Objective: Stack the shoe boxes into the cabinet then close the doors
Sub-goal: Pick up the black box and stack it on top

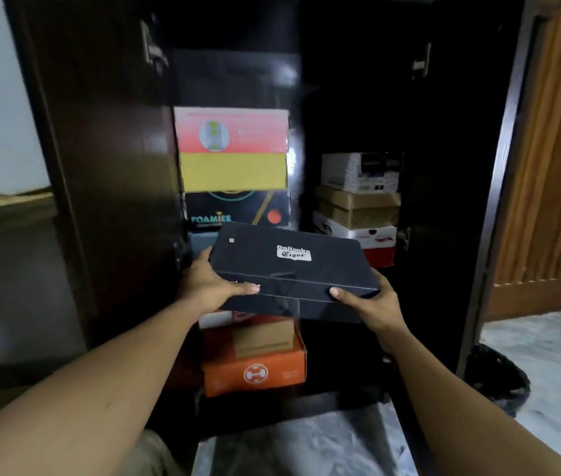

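I hold a black shoe box [286,266] with a white logo on its lid, level in front of the open dark cabinet [450,139]. My left hand [210,286] grips its left end, my right hand [371,304] its right end. Inside on the left rises a stack: an orange box [255,372] at the bottom, a black "Foamies" box [238,207], then a red and yellow box [232,149]. On the right stands a lower stack with a white box [359,171] on top of a brown one [358,207]. The held box hides the middle of the left stack.
Both cabinet doors stand open, the left door [100,166] and the right door [498,187]. A wooden panel [553,166] is at the right, and a dark bag [498,379] lies on the marble floor [547,355]. A ledge [4,207] sits at the left.
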